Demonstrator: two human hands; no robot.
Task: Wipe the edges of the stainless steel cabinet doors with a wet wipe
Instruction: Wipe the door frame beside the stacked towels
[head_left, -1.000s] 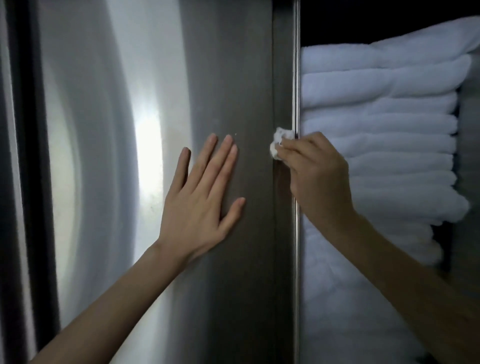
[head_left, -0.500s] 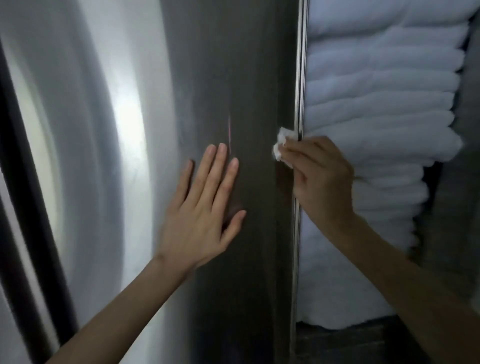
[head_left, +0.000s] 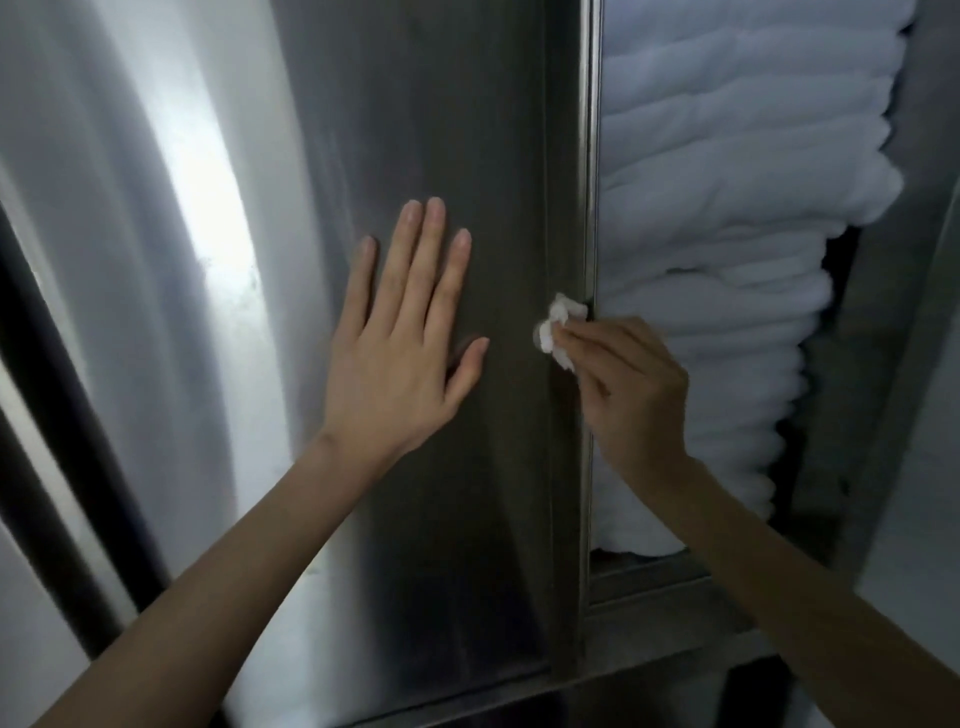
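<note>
Door edge (head_left: 563, 208) runs top to bottom of view: a narrow folded steel strip with a bright rounded bead (head_left: 589, 156) along its right side. Stainless steel cabinet door (head_left: 415, 130) spreads left of the edge, with a brushed face and a broad glare band well to the left.

Wet wipe (head_left: 558, 332): small white wad, bunched, pressed onto the edge about halfway down its visible run. Right hand (head_left: 634, 395) pinches it between thumb and curled fingertips. The hand comes in from right of the edge, knuckles overlapping the bead, forearm trailing down and right.

Left hand (head_left: 400, 353) lies flat on the door face, left of the edge and level with the wipe. Fingers straight and close together, thumb splayed toward the edge. Bare steel shows between thumb tip and wipe; they are not touching.

Room along the edge: above the wipe the strip is bare to the top of frame. Below it is bare steel down to the door's bottom corner, except where hand and wrist cross the bead just under the wipe.

Right of the edge: stack of folded white towels (head_left: 727, 208), fold ends close against the bead; cannot tell if they touch. Stack sits on a steel ledge (head_left: 649, 577) that meets the edge near its lower end. Dark vertical strip (head_left: 62, 415) far left of the edge, beyond the glare.
</note>
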